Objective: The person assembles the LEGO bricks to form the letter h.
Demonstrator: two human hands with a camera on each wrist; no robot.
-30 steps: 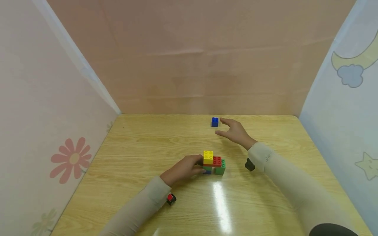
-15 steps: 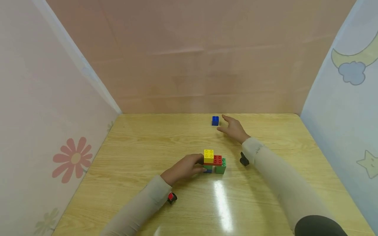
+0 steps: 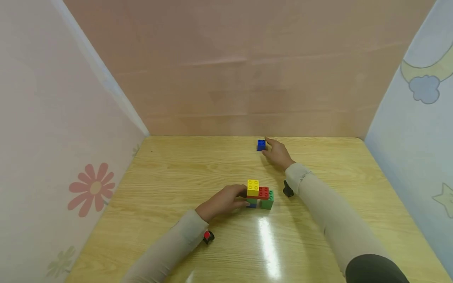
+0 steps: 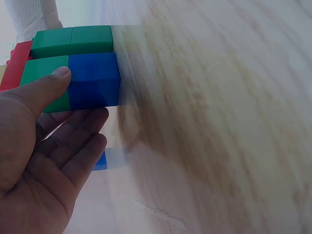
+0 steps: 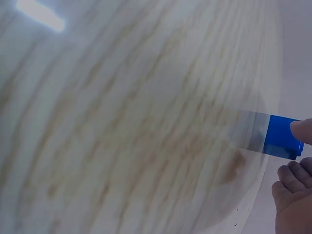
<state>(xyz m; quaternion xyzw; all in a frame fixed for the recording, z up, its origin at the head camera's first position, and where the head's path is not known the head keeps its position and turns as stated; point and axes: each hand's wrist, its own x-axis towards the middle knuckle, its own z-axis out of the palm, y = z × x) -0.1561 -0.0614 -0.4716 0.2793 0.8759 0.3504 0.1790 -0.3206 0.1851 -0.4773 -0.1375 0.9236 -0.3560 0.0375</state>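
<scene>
My left hand point(image 3: 225, 200) grips the near-left column of a toy brick structure, its thumb on a green brick point(image 4: 41, 70) above a blue base brick point(image 4: 95, 80). A red brick point(image 3: 264, 192) bridges from that column to a green column point(image 3: 267, 203) on the right. On top sits a yellow brick point(image 3: 253, 188). Near the table's back edge stands a loose blue brick point(image 3: 261, 145). My right hand point(image 3: 278, 153) is at its right side, with thumb and forefinger spread around its near and far corners. In the right wrist view the thumb overlaps the loose blue brick point(image 5: 283, 136).
The wooden table point(image 3: 191, 157) ends at a brown-covered back wall point(image 3: 226, 78). Decorated panels stand at the left point(image 3: 42, 118) and right point(image 3: 417, 129). Black devices show at both wrists, by the left cuff point(image 3: 209, 237) and the right cuff point(image 3: 288, 189).
My right hand has moved left to the loose blue brick, and the gap between thumb and forefinger has narrowed slightly. The left hand keeps its hold on the brick structure.
</scene>
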